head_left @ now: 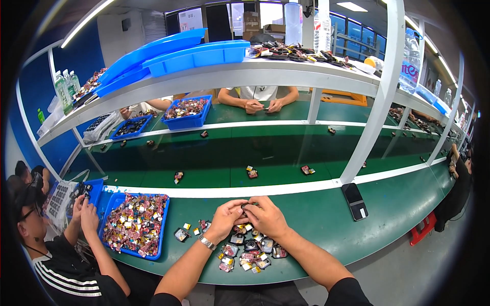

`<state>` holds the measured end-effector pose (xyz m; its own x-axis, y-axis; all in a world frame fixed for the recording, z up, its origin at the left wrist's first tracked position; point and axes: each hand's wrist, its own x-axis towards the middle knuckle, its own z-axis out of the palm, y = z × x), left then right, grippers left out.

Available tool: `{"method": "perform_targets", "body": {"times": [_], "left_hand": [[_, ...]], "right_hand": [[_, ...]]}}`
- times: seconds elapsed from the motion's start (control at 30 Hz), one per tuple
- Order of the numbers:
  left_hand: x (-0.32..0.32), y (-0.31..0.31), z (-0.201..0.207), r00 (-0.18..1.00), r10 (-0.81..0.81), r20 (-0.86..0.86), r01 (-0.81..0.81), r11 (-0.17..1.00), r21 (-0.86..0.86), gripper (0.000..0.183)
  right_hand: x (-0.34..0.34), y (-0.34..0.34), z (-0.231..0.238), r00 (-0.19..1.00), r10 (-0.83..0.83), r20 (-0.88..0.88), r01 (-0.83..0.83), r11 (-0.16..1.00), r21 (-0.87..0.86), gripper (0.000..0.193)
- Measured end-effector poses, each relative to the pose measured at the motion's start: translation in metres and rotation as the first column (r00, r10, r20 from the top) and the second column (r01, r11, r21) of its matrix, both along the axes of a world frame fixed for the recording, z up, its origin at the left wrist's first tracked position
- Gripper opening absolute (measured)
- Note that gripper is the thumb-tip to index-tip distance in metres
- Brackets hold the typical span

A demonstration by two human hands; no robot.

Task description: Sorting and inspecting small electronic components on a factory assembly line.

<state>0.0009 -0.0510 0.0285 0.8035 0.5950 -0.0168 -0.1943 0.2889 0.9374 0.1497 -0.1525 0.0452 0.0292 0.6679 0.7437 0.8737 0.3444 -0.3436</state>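
Note:
My left hand (226,219), with a metal watch on its wrist, and my right hand (268,218) meet over the green worktable (316,224). Their fingers are closed together around a small dark part (245,207), mostly hidden by the fingertips. Just below my hands, between the forearms, lies a loose pile of small electronic assemblies (250,245), black housings with red boards and silver-and-yellow pieces. A few more loose assemblies (181,234) lie to the left of my left forearm.
A blue bin (166,224) heaped with similar parts stands at left, beside a co-worker (76,265). A black phone (354,202) lies at right near a white post (375,97). Beyond a white rail, several assemblies (252,172) sit spaced along a green strip. A shelf (286,71) spans overhead.

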Motion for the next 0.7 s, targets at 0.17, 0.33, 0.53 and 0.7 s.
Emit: {"method": "perform_targets", "body": {"times": [0.17,0.33,0.53,0.7], "left_hand": [[-0.001,0.001,0.000,1.000,0.004,-0.010,-0.004,1.000,0.000,0.030],[0.001,0.000,0.000,0.999,0.016,-0.032,-0.017,1.000,-0.007,0.030],[-0.003,0.002,0.001,0.999,0.029,-0.045,-0.029,1.000,0.009,0.029],[0.001,-0.001,-0.003,0.998,0.009,-0.054,-0.006,0.998,0.060,0.030]], "right_hand": [[-0.002,-0.001,0.003,1.000,-0.004,0.003,0.004,1.000,0.018,0.018],[-0.001,-0.002,0.000,0.998,-0.042,0.039,0.041,0.999,0.022,0.019],[-0.004,0.001,-0.003,0.995,-0.050,0.085,0.050,0.999,0.005,0.017],[0.003,0.006,-0.010,0.955,0.044,-0.292,-0.050,0.999,-0.014,0.020]]}}
